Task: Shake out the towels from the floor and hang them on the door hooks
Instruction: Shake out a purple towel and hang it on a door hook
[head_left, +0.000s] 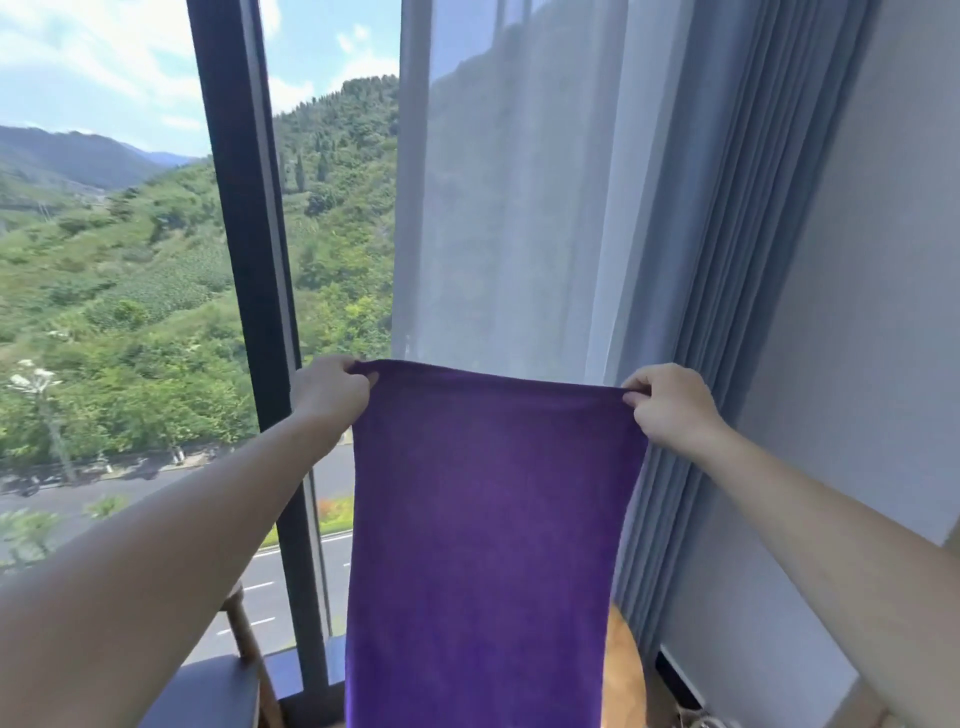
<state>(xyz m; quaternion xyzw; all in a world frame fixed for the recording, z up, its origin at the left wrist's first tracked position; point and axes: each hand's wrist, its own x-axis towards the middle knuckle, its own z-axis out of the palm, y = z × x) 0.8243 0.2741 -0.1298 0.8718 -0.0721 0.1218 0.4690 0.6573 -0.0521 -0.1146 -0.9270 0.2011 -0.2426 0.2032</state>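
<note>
A purple towel (488, 530) hangs spread out in front of me, stretched flat between both hands, and runs down past the bottom of the view. My left hand (332, 389) pinches its top left corner. My right hand (670, 405) pinches the top right corner. Both arms are held out at about chest height toward the window. No door or hooks are in view.
A tall window with a dark frame (249, 291) is straight ahead. A sheer white curtain (509, 197) and a blue-grey drape (727, 291) hang to its right. Low down stand a chair (228, 686) at the left and a round wooden table (623, 675) behind the towel.
</note>
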